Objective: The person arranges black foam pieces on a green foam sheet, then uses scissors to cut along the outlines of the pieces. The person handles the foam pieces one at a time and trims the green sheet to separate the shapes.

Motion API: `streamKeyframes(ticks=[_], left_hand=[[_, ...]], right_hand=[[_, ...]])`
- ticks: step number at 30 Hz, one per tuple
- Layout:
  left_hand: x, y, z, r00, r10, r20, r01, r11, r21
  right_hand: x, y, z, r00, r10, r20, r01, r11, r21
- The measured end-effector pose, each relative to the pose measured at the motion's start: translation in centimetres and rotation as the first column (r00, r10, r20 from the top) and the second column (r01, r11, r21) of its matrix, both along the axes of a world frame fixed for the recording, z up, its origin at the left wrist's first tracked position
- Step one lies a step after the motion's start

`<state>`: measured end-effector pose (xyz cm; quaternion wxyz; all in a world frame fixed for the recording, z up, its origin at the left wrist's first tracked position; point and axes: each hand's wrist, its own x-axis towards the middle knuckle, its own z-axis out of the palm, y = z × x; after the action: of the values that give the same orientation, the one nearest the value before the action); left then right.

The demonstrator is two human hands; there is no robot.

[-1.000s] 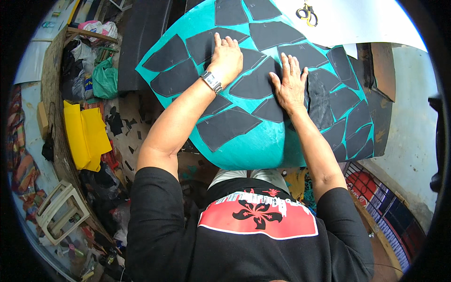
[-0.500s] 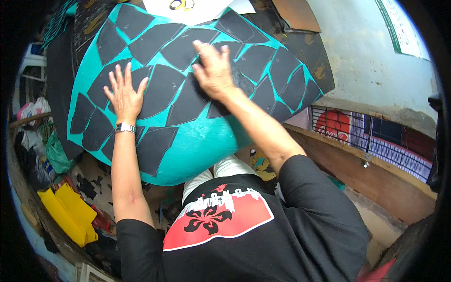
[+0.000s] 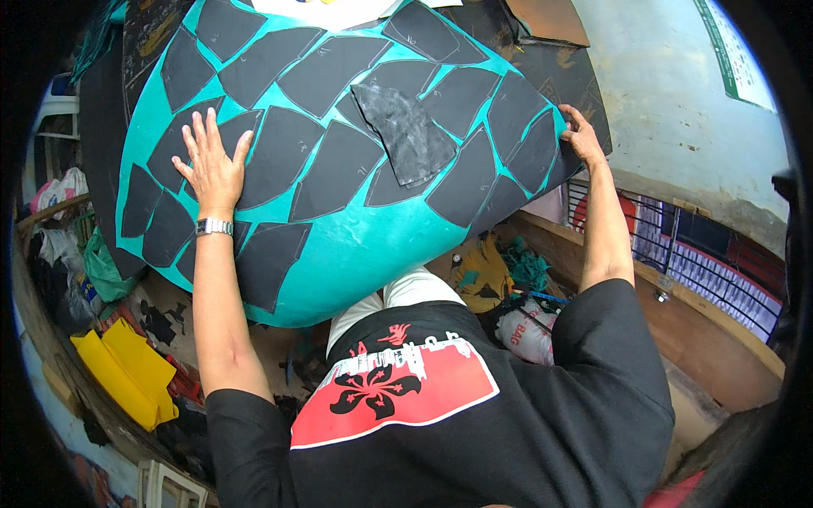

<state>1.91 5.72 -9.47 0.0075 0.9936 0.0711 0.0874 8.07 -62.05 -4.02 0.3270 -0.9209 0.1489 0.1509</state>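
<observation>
Pressing left hand (image 3: 212,169), fingers spread flat, holding nothing, on black pieces (image 3: 279,161) covering teal sheet (image 3: 356,245) over the lap; gripping sheet's far edge with curled right hand (image 3: 583,135); likely smoothing best with even pressure, minding loose crumpled piece (image 3: 406,131)

A large turquoise sheet (image 3: 364,245) serves as the work surface, spread across the person's lap and curving down at its near edge. Black cut pieces (image 3: 330,173) lie flat over it in scale-like rows. One loose, crumpled black piece (image 3: 405,131) rests on top, right of centre toward the far side.
</observation>
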Motion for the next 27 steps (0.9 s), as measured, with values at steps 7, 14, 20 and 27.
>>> streamKeyframes(ticks=[7, 14, 20, 27], left_hand=[[-0.8, 0.8, -0.3, 0.992, 0.123, 0.002, -0.123, 0.992, 0.011], [-1.8, 1.0, -0.2, 0.986, 0.167, 0.008, -0.168, 0.985, 0.034], [-0.1, 4.1, 1.6, 0.986, 0.163, 0.033, -0.164, 0.986, 0.034], [10.0, 15.2, 2.1, 0.938, 0.344, -0.048, -0.343, 0.939, 0.024]], right_hand=[[-0.5, 2.8, 2.5, 0.982, 0.078, 0.169, -0.074, 0.997, -0.030], [-1.3, 3.1, 5.1, 0.943, 0.135, 0.304, -0.128, 0.991, -0.043], [-1.6, 2.5, 3.6, 0.975, 0.103, 0.196, -0.105, 0.994, 0.004], [-1.6, 1.7, 0.7, 0.997, 0.041, 0.061, -0.043, 0.999, 0.021]])
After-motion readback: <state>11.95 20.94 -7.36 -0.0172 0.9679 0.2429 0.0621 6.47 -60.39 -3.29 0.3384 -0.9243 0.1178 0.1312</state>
